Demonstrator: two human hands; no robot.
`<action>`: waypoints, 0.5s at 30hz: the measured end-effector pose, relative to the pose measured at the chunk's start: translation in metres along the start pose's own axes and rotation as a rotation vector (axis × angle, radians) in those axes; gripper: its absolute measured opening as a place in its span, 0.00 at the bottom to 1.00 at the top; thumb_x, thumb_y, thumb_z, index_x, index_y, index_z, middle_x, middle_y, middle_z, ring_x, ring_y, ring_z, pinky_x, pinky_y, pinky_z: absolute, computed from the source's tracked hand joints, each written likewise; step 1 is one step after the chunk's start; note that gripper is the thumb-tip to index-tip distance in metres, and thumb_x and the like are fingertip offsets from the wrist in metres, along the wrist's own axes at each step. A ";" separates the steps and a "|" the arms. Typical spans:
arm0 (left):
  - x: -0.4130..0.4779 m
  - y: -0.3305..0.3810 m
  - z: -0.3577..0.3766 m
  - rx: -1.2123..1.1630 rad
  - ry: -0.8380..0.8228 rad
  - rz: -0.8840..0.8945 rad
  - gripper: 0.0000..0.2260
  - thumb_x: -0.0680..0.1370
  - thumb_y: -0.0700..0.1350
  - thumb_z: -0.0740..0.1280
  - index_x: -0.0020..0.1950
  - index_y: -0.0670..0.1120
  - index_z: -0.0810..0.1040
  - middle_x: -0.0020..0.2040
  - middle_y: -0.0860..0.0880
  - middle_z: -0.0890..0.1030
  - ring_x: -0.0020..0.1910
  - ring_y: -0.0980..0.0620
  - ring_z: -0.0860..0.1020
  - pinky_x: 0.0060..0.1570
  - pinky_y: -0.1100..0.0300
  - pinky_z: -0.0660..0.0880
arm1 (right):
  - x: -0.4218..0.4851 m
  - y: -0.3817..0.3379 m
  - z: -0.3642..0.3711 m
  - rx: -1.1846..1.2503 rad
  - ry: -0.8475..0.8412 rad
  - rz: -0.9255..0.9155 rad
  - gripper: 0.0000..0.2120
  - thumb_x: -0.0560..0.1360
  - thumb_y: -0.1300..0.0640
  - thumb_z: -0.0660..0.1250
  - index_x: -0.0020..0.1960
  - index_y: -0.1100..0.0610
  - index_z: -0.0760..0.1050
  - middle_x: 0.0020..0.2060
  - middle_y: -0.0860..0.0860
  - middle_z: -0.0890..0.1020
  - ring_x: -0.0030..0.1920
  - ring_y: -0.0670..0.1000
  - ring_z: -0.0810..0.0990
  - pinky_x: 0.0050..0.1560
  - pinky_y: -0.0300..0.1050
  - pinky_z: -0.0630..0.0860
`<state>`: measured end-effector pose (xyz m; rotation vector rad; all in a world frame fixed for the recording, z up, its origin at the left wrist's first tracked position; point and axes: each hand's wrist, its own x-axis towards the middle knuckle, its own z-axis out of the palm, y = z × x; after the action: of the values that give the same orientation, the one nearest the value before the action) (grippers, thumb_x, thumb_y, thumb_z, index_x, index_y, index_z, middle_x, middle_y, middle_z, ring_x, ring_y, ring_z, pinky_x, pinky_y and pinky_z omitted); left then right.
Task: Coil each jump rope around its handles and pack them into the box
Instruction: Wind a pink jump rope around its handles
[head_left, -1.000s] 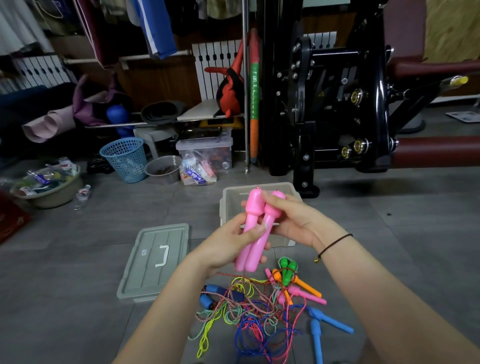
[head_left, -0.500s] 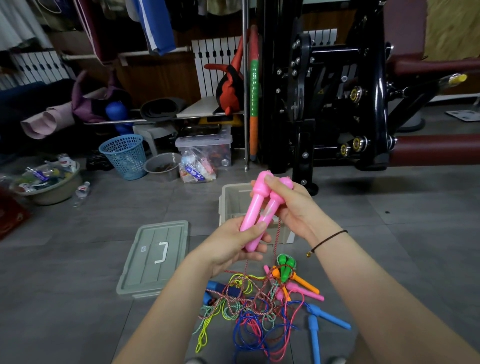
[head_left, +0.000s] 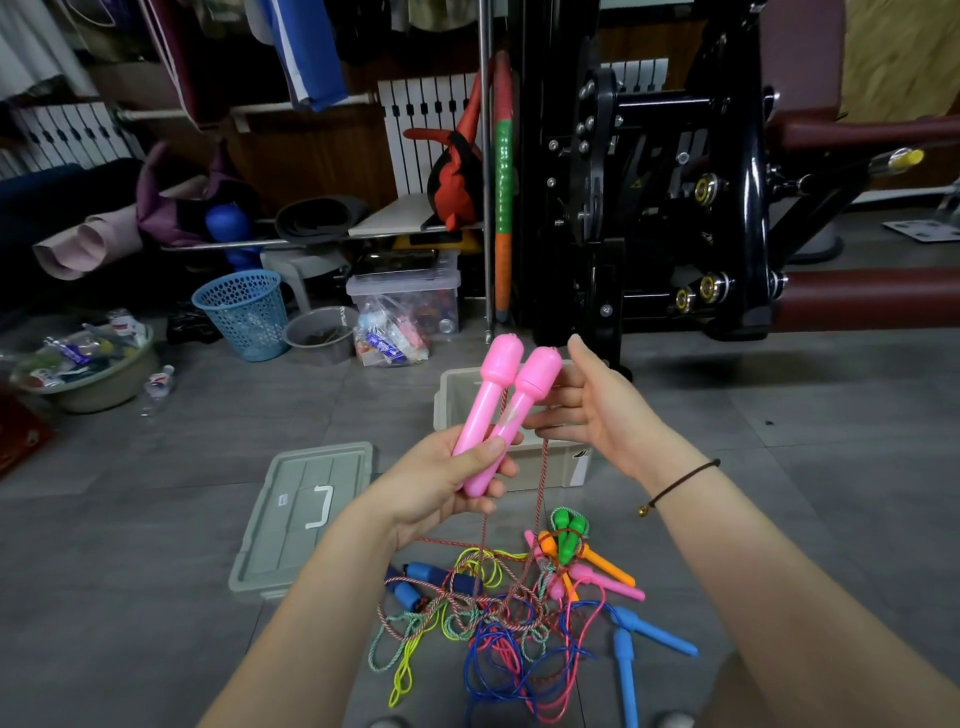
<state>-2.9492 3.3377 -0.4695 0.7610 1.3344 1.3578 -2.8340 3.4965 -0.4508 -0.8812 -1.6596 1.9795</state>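
My left hand (head_left: 441, 480) grips the lower ends of two pink handles (head_left: 501, 400), held side by side and pointing up. Their red-and-white rope (head_left: 540, 470) runs down past my right hand (head_left: 597, 415) into the pile. My right hand sits just right of the handles with fingers straight and thumb up, the rope lying against its fingers. An open beige box (head_left: 550, 467) stands on the floor behind the hands, partly hidden by them. Its grey lid (head_left: 306, 514) lies to the left. Below, a tangled pile of ropes (head_left: 493, 618) holds green (head_left: 566, 535), orange (head_left: 605, 564) and blue handles (head_left: 649, 631).
A black gym machine (head_left: 649, 208) stands behind the box at the right. A blue basket (head_left: 244, 312), a clear storage bin (head_left: 405, 296), a grey bowl (head_left: 319, 332) and a basin of clutter (head_left: 83, 369) line the back left. Grey floor tiles surround the pile.
My right hand has let go of the handle tops, opened and moved a little to the right. The pink handles have risen and now tilt right in my left hand.
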 end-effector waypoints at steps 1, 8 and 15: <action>0.000 0.000 0.001 0.003 0.000 0.000 0.13 0.77 0.44 0.65 0.60 0.42 0.75 0.40 0.48 0.80 0.33 0.55 0.76 0.31 0.65 0.76 | 0.000 0.001 0.002 -0.005 -0.003 0.001 0.28 0.78 0.38 0.53 0.59 0.60 0.76 0.47 0.61 0.84 0.47 0.61 0.84 0.48 0.52 0.81; -0.001 0.001 0.006 -0.019 0.001 -0.006 0.15 0.73 0.46 0.67 0.58 0.42 0.75 0.38 0.49 0.80 0.33 0.55 0.77 0.30 0.65 0.76 | -0.004 0.002 0.011 0.009 0.008 -0.033 0.25 0.79 0.39 0.55 0.55 0.59 0.77 0.43 0.59 0.85 0.44 0.59 0.84 0.49 0.52 0.81; -0.001 0.004 0.006 -0.028 -0.018 -0.012 0.15 0.73 0.46 0.67 0.58 0.42 0.76 0.39 0.48 0.80 0.32 0.55 0.76 0.29 0.65 0.76 | 0.006 0.012 0.002 -0.055 0.315 -0.352 0.07 0.75 0.46 0.65 0.44 0.49 0.73 0.39 0.46 0.76 0.42 0.47 0.75 0.54 0.52 0.75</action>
<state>-2.9437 3.3389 -0.4644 0.7431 1.3014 1.3549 -2.8389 3.4969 -0.4634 -0.8057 -1.5655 1.4848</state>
